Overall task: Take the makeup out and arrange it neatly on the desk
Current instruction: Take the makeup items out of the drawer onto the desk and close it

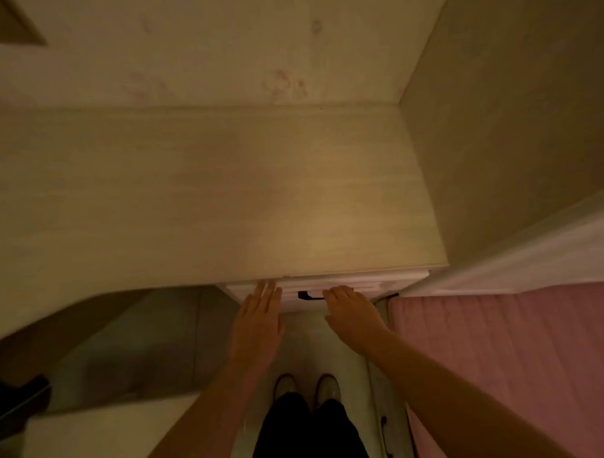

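In the head view, the left hand point(259, 319) lay flat against the drawer point(371, 284), its straight fingers point(267, 291) just left of the dark handle point(308, 295) and holding nothing. The right hand point(351, 312) had its fingers point(333, 292) curled over the handle's right end. The surface point(207, 198) stretched above the handle. A straight, level pull on the handle would probably serve best, with the left hand easing off so it did not pin the drawer. The drawer looked shut or barely open, its contents hidden. The makeup was nowhere in view and was likely inside.
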Available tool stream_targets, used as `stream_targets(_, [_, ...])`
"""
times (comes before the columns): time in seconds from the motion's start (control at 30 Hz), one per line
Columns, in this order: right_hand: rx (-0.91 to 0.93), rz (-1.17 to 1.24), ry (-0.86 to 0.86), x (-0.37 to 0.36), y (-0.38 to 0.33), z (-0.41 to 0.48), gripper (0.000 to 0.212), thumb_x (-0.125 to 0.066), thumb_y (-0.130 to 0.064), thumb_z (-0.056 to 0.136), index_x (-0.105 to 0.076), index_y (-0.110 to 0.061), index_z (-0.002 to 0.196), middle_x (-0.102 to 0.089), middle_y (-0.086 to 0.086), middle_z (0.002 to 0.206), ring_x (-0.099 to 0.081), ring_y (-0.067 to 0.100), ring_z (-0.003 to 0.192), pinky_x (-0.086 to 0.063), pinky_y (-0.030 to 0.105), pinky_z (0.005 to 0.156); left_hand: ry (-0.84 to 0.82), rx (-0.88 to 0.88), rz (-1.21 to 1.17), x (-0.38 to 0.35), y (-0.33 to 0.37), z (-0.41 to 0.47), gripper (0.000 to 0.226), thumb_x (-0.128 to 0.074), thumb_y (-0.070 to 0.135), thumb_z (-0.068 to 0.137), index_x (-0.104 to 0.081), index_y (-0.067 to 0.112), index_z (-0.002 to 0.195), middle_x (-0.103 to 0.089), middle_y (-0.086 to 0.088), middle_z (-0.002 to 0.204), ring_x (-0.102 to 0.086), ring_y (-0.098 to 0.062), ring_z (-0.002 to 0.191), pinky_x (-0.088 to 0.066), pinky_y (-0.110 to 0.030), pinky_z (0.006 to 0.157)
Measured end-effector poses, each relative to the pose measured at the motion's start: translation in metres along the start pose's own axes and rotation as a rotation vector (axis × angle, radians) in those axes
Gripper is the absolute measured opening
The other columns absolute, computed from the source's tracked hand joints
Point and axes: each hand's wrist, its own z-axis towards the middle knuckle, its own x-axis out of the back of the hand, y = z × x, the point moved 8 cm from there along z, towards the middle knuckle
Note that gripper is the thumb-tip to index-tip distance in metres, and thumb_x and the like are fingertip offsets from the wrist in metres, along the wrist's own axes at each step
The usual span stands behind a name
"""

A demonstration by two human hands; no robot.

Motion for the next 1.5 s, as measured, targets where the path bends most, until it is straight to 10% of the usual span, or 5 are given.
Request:
stream_targets(0.37, [-0.075, 0.070, -0.280, -0.058, 0.019, 0.027, 0.070, -0.044, -0.032, 0.097, -0.003, -0.011, 0.151, -0.011, 0.011, 0.158, -0.010, 0.031, 0.145, -0.023, 0.045, 0.115, -0.007, 0.056, -0.054, -0.022, -0.011, 0.005, 0.062, -0.069, 0.011, 0.077, -0.046, 0.006, 0.135, -0.045, -0.013, 0.143, -0.040, -0.030, 0.135, -0.048, -0.048, 0.097])
stream_targets(0.83, [-0.073, 0.048, -0.274, -0.068, 0.022, 0.031, 0.071, -0.050, -0.007, 0.087, -0.015, -0.007, 0.149, -0.025, 0.013, 0.150, -0.017, 0.030, 0.142, -0.036, 0.044, 0.108, -0.067, 0.088, 0.074, -0.031, -0.002, 0.006, 0.083, -0.061, 0.020, 0.079, -0.020, 0.014, 0.150, -0.032, -0.010, 0.146, -0.028, -0.031, 0.138, -0.028, -0.052, 0.112])
stream_targets(1.33, [-0.031, 0.113, -0.370, -0.092, 0.007, -0.032, 0.069, -0.046, -0.013, 0.095, -0.005, -0.012, 0.150, -0.006, 0.009, 0.159, -0.002, 0.027, 0.146, -0.021, 0.045, 0.117, 0.002, 0.019, 0.078, -0.034, 0.010, 0.000, 0.037, -0.076, 0.015, 0.071, -0.062, 0.012, 0.105, -0.055, -0.013, 0.128, -0.050, -0.035, 0.118, -0.037, -0.051, 0.106])
stream_targets(1.5, [-0.055, 0.254, -0.245, -0.062, 0.001, -0.044, 0.061, -0.051, -0.010, 0.092, -0.023, -0.012, 0.146, -0.035, 0.009, 0.146, -0.032, 0.026, 0.135, -0.039, 0.038, 0.106, -0.023, 0.031, -0.002, -0.041, 0.008, -0.004, 0.054, -0.081, 0.017, 0.070, -0.058, 0.005, 0.118, -0.064, -0.015, 0.119, -0.062, -0.029, 0.111, -0.036, -0.043, 0.106])
